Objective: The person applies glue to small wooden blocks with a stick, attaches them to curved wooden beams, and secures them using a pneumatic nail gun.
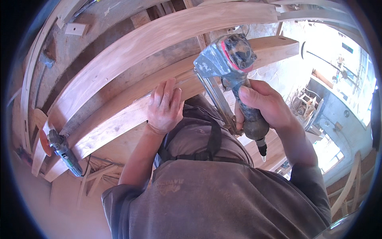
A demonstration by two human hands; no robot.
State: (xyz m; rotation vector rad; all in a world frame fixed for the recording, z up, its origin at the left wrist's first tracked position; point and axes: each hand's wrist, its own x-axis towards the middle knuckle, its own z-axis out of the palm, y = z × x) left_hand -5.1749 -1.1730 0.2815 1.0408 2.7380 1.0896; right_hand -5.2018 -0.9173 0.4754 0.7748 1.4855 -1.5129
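My right hand [267, 102] is wrapped round the handle of a pneumatic nail gun [217, 59] with a grey head and a red band. Its magazine slants down beside the handle, and a dark fitting hangs from the handle's lower end. The gun's head is above a long wooden beam [115, 129]; whether the two touch, I cannot tell. On that beam my left hand [165, 106] lies flat, fingers stretched out and holding nothing.
Farther off, a wide curved board [139, 44] runs alongside the beam. An angle grinder [65, 153] with an orange disc rests at the left end. A small wood block [76, 29] sits at the far left. Wood scraps [306, 104] are piled at right.
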